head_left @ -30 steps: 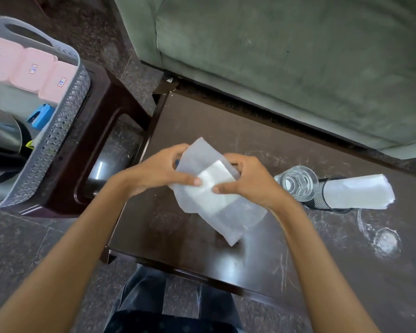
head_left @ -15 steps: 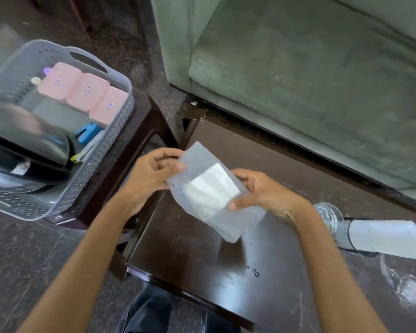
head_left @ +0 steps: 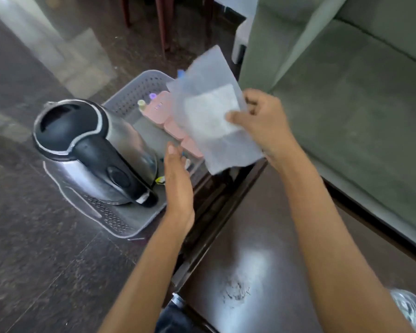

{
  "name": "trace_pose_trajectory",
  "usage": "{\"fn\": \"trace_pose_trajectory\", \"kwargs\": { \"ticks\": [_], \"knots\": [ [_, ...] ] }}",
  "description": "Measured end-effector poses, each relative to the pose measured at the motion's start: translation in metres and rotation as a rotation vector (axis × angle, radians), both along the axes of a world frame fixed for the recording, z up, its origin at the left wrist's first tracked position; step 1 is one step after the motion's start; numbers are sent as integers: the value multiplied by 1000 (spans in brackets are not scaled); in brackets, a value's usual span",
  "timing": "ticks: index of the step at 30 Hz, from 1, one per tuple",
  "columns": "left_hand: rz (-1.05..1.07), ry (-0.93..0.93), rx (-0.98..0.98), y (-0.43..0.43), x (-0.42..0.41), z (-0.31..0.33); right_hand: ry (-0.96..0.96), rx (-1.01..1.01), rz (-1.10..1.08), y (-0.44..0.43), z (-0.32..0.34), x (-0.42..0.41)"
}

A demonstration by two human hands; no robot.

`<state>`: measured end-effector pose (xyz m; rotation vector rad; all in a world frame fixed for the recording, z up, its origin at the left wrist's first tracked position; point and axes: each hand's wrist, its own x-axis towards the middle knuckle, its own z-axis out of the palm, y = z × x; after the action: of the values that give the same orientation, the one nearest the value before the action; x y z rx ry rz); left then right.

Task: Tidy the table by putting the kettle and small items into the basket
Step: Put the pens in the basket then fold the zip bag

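Mid-frame, we hold a translucent plastic pouch with a white pad inside (head_left: 211, 109) pinched in our right hand (head_left: 262, 123) above the perforated grey plastic basket (head_left: 130, 92); our left hand (head_left: 178, 181) hovers flat, empty. The steel-and-black electric kettle (head_left: 94, 150) is packed (pink cases too); a clear glass (head_left: 411, 306) waits lower right.

Left hand (head_left: 178, 186): flat, fingers extended and together, palm turned inward, empty, touching nothing. Left forearm bare, angled up from lower frame. Right hand (head_left: 262, 123): raised higher, grip closed, thumb pinching thin packet (head_left: 209, 111) against fingers. Right forearm bare, extended diagonally from lower right. Hands apart.
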<state>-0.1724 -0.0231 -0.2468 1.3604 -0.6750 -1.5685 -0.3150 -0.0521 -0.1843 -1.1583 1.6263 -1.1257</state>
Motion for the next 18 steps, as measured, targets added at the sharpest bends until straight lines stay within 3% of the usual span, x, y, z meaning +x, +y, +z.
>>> {"fn": "trace_pose_trajectory", "kwargs": {
  "ticks": [4,9,18],
  "knots": [
    [107,2,98,-11,8,-6,224,-170,15,-74,-12,61],
    [151,3,144,-18,12,-12,616,-105,128,-102,-60,113],
    [188,39,154,-27,16,-6,740,116,382,-114,-92,129]
  ]
}}
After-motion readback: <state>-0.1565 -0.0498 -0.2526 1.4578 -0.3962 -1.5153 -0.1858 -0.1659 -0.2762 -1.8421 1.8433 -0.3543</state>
